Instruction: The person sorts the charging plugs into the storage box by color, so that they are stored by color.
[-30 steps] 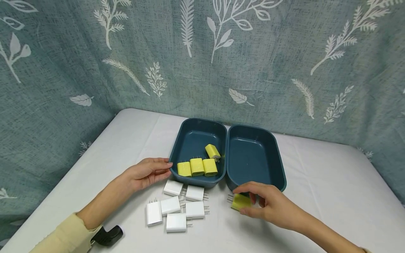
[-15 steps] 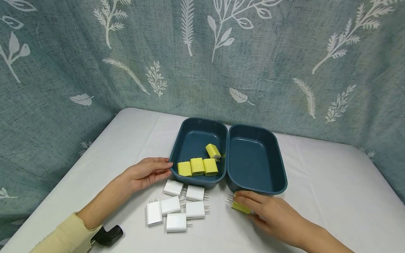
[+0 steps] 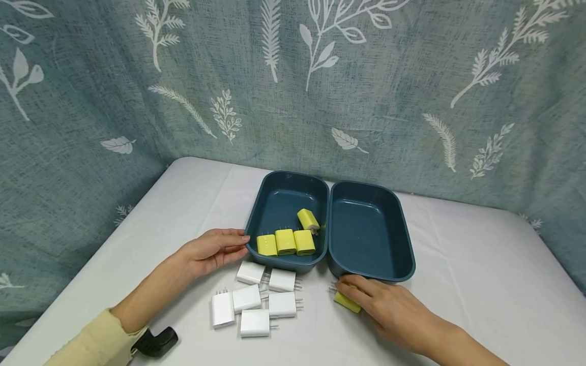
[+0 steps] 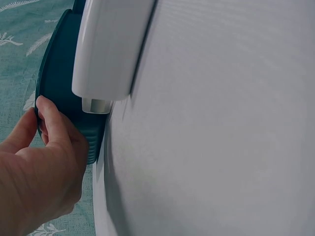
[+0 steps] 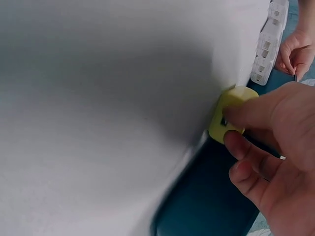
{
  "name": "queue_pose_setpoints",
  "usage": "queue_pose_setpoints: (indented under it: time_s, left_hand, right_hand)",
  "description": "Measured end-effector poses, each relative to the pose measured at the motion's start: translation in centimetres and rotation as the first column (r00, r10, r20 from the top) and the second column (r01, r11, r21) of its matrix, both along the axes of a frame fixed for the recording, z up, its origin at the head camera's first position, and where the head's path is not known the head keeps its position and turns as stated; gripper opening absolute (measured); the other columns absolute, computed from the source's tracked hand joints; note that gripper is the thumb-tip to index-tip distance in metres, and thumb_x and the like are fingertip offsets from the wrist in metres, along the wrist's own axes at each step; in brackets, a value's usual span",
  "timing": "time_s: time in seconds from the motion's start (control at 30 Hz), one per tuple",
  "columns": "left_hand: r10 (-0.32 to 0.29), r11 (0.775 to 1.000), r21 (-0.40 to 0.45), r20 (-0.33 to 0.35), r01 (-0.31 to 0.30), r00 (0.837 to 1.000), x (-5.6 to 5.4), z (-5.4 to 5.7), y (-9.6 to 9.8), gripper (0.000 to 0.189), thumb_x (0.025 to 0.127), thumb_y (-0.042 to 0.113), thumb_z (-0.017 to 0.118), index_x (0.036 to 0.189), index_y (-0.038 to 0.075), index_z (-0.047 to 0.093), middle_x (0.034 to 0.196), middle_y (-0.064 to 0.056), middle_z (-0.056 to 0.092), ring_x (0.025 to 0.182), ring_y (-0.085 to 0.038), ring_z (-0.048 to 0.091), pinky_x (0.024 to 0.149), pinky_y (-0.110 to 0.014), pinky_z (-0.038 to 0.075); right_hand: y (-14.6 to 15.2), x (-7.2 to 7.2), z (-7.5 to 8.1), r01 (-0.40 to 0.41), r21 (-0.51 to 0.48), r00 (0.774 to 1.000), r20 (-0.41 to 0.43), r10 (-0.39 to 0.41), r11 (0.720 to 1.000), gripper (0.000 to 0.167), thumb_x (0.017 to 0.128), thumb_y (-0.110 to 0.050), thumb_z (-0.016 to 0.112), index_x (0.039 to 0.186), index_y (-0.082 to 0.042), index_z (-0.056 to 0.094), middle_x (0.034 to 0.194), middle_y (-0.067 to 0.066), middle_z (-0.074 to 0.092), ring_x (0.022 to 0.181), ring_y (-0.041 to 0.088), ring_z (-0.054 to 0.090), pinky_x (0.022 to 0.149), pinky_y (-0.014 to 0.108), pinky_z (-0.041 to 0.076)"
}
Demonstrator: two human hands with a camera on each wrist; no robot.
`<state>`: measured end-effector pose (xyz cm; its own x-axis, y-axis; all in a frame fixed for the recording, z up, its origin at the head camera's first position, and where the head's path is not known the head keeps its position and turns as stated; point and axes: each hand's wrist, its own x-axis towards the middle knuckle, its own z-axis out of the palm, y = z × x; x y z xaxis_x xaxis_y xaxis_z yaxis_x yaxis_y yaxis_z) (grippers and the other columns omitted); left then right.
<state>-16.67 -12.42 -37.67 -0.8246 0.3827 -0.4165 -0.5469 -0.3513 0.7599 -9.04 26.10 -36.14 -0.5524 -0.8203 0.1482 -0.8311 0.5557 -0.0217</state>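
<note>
Head view: could skew left tray (image 3: 281, 206), pinched in fingers of left hand (image 3: 212, 252), by tugging. Near right tray (image 3: 361, 239), got fingers of right hand (image 3: 388, 311) clamped on yellow charger (image 3: 346, 302), probably (blurry close-up); might drop it if gripping loosely.

White cloth-covered table (image 3: 485, 264): broad and flat, rounded at the far left corner, faint creases in the cloth.
Left dark-blue, round-cornered rectangular tray (image 3: 286, 206): upright toward the far edge.
Right dark-blue, round-cornered rectangular tray (image 3: 366, 229): upright, close beside its match.
Six glossy white, block-shaped charger plugs (image 3: 282, 304): loose cluster, near side of the left tray.
Metal prongs: leftmost plug's toward the far edge, the other five's rightward.
Bright yellow, block-shaped charger plug (image 3: 346, 302): near side of the right tray, pinched by the right hand (image 3: 391, 309); contact with the cloth unclear from here.
</note>
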Motion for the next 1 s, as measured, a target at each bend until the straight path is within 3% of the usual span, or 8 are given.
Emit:
queue_pose_setpoints:
  time_s: [0.33, 0.5, 0.6, 0.7, 0.77, 0.83, 0.9, 1.0]
  left_hand:
    - [0.007, 1.000, -0.002, -0.002, -0.007, 1.000, 0.1, 0.0, 0.0, 0.050, 0.097, -0.003, 0.059, 0.139, -0.010, 0.033, 0.101, -0.011, 0.060, 0.084, -0.013, 0.067, 0.084, -0.024, 0.058]
    - [0.002, 1.000, -0.004, -0.006, -0.003, 1.000, 0.0, 0.1, 0.0, 0.052, 0.098, -0.003, 0.058, 0.141, -0.011, 0.030, 0.103, -0.012, 0.059, 0.085, -0.013, 0.067, 0.085, -0.024, 0.057]
    - [-0.002, 1.000, -0.004, -0.006, 0.002, 1.000, 0.0, 0.1, 0.0, 0.053, 0.098, -0.003, 0.058, 0.142, -0.011, 0.029, 0.103, -0.012, 0.059, 0.084, -0.013, 0.067, 0.085, -0.024, 0.057]
    - [-0.004, 1.000, -0.002, -0.006, 0.004, 1.000, 0.0, 0.2, 0.0, 0.053, 0.098, -0.003, 0.058, 0.142, -0.011, 0.029, 0.102, -0.012, 0.060, 0.084, -0.013, 0.067, 0.085, -0.024, 0.057]
    - [-0.005, 1.000, -0.003, -0.005, 0.005, 1.000, -0.1, 0.2, 0.0, 0.053, 0.098, -0.003, 0.058, 0.142, -0.011, 0.029, 0.102, -0.012, 0.059, 0.084, -0.013, 0.067, 0.085, -0.024, 0.057]
    - [-0.005, 1.000, -0.003, -0.004, 0.005, 1.000, -0.1, 0.2, 0.0, 0.053, 0.098, -0.003, 0.058, 0.142, -0.011, 0.030, 0.102, -0.012, 0.060, 0.084, -0.013, 0.067, 0.085, -0.024, 0.057]
    - [-0.005, 1.000, -0.003, -0.005, 0.005, 1.000, -0.1, 0.2, -0.1, 0.050, 0.098, -0.003, 0.057, 0.140, -0.011, 0.032, 0.102, -0.012, 0.059, 0.084, -0.013, 0.067, 0.085, -0.024, 0.058]
    - [-0.005, 1.000, -0.001, -0.005, 0.005, 1.000, -0.1, 0.1, -0.1, 0.046, 0.098, -0.004, 0.058, 0.137, -0.010, 0.035, 0.101, -0.011, 0.060, 0.084, -0.013, 0.067, 0.085, -0.024, 0.058]
  right_hand:
    - [-0.5, 0.4, -0.1, 0.080, -0.024, 0.993, 0.087, -0.077, 0.997, 0.051, 0.082, -0.032, 0.083, 0.126, -0.017, 0.062, 0.118, -0.008, 0.054, 0.092, 0.004, 0.054, 0.074, 0.025, 0.058]
    - [-0.3, 0.7, -0.3, 0.134, -0.014, 0.981, 0.146, -0.131, 0.991, 0.051, 0.087, -0.041, 0.077, 0.131, -0.022, 0.058, 0.124, -0.011, 0.053, 0.094, 0.002, 0.053, 0.076, 0.026, 0.058]
    - [0.1, 0.8, -0.6, 0.190, -0.019, 0.947, 0.268, -0.179, 0.982, 0.056, 0.089, -0.042, 0.075, 0.137, -0.024, 0.053, 0.130, -0.013, 0.051, 0.099, 0.002, 0.054, 0.082, 0.029, 0.058]
    - [0.5, 0.7, -0.9, 0.275, -0.063, 0.871, 0.438, -0.221, 0.959, 0.060, 0.090, -0.040, 0.074, 0.142, -0.024, 0.048, 0.132, -0.015, 0.051, 0.102, 0.002, 0.054, 0.087, 0.028, 0.056]
    - [0.7, 0.5, -1.2, 0.334, -0.112, 0.816, 0.532, -0.227, 0.936, 0.061, 0.089, -0.040, 0.075, 0.142, -0.023, 0.048, 0.124, -0.014, 0.054, 0.098, 0.004, 0.055, 0.081, 0.024, 0.055]
    - [1.0, 0.4, -1.6, 0.377, -0.162, 0.777, 0.590, -0.217, 0.912, 0.058, 0.088, -0.038, 0.077, 0.138, -0.023, 0.051, 0.111, -0.012, 0.058, 0.090, 0.006, 0.055, 0.072, 0.022, 0.053]
    - [1.2, 0.2, -2.0, 0.391, -0.216, 0.768, 0.613, -0.187, 0.895, 0.055, 0.086, -0.037, 0.079, 0.133, -0.021, 0.055, 0.096, -0.008, 0.057, 0.079, 0.009, 0.053, 0.059, 0.021, 0.048]
    - [1.4, 0.1, -2.4, 0.395, -0.270, 0.772, 0.615, -0.159, 0.878, 0.053, 0.082, -0.037, 0.082, 0.127, -0.022, 0.058, 0.085, -0.006, 0.056, 0.071, 0.010, 0.053, 0.052, 0.020, 0.046]
